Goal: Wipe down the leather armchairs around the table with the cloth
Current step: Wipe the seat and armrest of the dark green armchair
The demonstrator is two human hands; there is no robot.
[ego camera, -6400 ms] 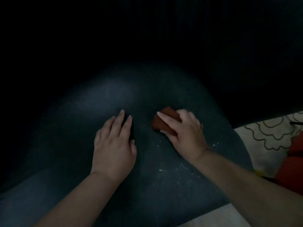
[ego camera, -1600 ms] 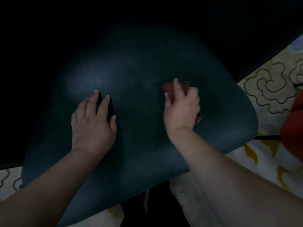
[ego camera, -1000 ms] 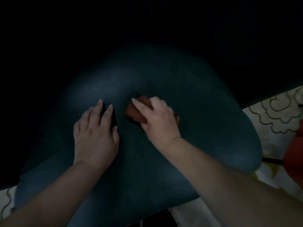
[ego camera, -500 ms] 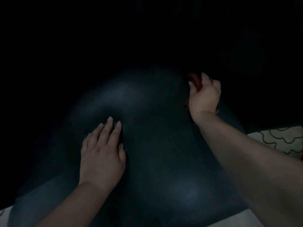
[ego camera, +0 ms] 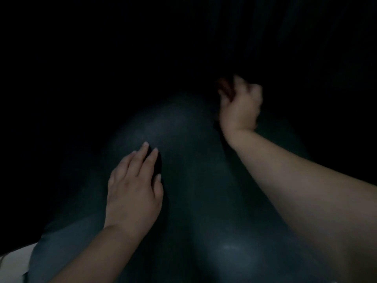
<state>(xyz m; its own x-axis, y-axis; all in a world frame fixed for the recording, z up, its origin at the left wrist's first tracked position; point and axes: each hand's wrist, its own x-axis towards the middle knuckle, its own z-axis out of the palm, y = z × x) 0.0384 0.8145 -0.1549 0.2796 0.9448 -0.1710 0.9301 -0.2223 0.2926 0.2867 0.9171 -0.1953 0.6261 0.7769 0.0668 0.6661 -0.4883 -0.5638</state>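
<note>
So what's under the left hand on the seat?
The left hand rests flat, fingers straight, on the dark leather armchair seat. Only its shadow shows beside the fingers; whatever lies beneath the palm is covered.

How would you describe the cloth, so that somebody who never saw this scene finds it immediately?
Start from the dark leather seat that fills the middle of the picture, then follow the right hand to the far, shadowed edge of the seat. The cloth is the small bunched piece gripped in its fingers. It is reddish-brown, the only warm colour against the dark leather.
</note>
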